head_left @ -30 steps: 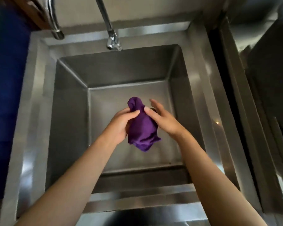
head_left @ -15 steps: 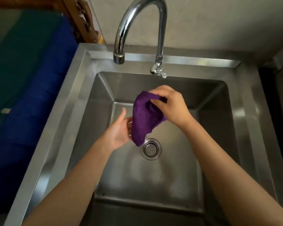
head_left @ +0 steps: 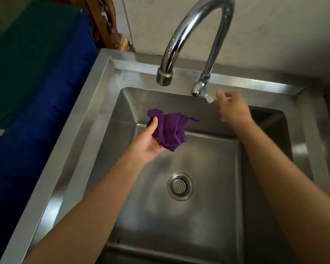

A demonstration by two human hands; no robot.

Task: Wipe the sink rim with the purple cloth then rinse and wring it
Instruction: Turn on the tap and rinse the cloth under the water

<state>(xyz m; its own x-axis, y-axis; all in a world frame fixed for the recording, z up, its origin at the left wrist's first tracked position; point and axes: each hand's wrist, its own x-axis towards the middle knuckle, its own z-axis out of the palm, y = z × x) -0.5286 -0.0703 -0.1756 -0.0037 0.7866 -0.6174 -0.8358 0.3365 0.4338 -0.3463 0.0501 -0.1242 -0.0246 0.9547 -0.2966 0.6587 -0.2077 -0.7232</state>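
Over the sink [head_left: 95,111] basin, your left hand [head_left: 151,143] grips the bunched purple cloth [head_left: 170,130]; your right hand [head_left: 232,109], loose and empty, nears the tap handle [head_left: 203,93]. The cloth looks light and limp: bunch it whole, not by a corner.

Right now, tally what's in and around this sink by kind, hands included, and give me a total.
Hands: 2, left hand holding the cloth, right hand open near the tap lever
Purple cloth: 1
Faucet: 1
Sink: 1
Drain strainer: 1
Total: 6
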